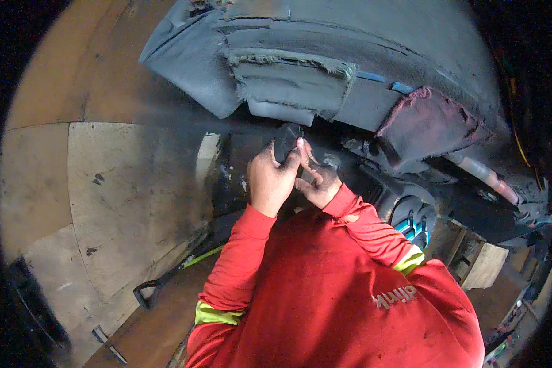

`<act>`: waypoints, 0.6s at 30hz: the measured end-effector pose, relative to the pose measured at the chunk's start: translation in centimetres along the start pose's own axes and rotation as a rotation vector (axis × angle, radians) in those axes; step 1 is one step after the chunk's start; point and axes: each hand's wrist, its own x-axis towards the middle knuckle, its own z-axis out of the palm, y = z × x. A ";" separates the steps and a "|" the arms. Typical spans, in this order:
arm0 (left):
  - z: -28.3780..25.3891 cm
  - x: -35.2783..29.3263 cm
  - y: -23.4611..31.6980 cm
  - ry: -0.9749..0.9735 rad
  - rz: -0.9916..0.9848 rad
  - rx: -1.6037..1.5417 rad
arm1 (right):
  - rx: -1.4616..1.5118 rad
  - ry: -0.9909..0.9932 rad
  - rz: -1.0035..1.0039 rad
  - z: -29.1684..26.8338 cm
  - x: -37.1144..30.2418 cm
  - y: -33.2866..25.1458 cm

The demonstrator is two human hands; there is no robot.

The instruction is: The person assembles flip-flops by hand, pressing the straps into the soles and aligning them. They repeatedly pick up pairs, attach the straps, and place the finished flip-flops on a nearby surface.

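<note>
Both my hands meet just in front of the dust-covered workbench (pixel 374 43), around a small dark angular piece (pixel 284 138). My left hand (pixel 270 183) is closed on it from the left, with the thumb toward the middle. From the other side my right hand (pixel 320 181) pinches its right edge, a fingertip showing near the top. The kind of piece cannot be made out, as the fingers and dark dust hide much of it. A frayed grey cloth (pixel 294 83) hangs over the bench edge just beyond my hands.
A dusty reddish cloth (pixel 432 126) lies at the right of the bench, above a pale pipe (pixel 484 175). Below are a sandal with blue straps (pixel 414 227) and a wooden block (pixel 484 265). Wooden boards (pixel 135 178), a black handle (pixel 147 294) and a T-shaped metal tool (pixel 108 345) lie at left.
</note>
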 end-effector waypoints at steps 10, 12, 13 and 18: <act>0.7 -0.4 0.3 -0.080 -0.126 -0.340 | -0.230 -0.037 0.094 -2.8 -0.6 -0.8; 0.8 -0.3 0.5 -0.090 -0.121 -0.489 | -0.237 -0.026 0.076 -3.0 -0.6 -0.9; 0.9 -0.4 0.5 -0.089 -0.154 -0.591 | -0.176 -0.038 0.040 -3.3 -0.6 -0.9; 0.4 -1.3 0.3 -0.098 -0.245 -1.003 | -0.349 -0.108 0.011 -4.7 0.5 -2.2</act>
